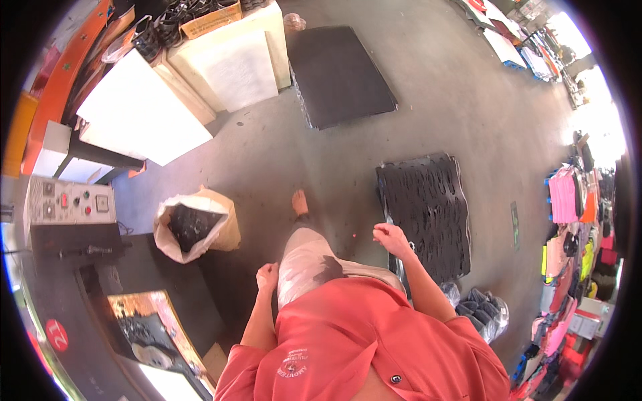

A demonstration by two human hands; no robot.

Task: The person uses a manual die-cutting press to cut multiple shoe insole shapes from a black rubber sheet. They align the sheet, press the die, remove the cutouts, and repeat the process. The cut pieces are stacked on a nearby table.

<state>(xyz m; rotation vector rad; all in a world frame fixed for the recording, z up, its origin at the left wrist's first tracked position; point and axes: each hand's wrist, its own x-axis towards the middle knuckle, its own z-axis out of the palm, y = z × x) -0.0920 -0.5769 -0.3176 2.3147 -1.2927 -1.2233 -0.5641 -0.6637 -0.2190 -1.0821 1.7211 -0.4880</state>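
My left hand (267,275) hangs beside my thigh with its fingers curled in, and nothing shows in it. Ahead of my right hip, my right hand (390,238) is held with its fingers loosely closed; I see no object there. Nearest to that hand lies a stack of black sheets (428,214) with rows of cut slits, on the floor to my right. An open sack (231,217) with black pieces inside stands on the floor ahead of my left hand. One bare foot (299,202) is stretched forward on the floor.
A machine with a control panel (70,204) occupies the left. White boards (144,107) lean ahead of it. Farther off lies a stack of plain black sheets (341,77). Bagged dark items (481,311) sit by my right side; coloured sheet piles (565,194) line the far right.
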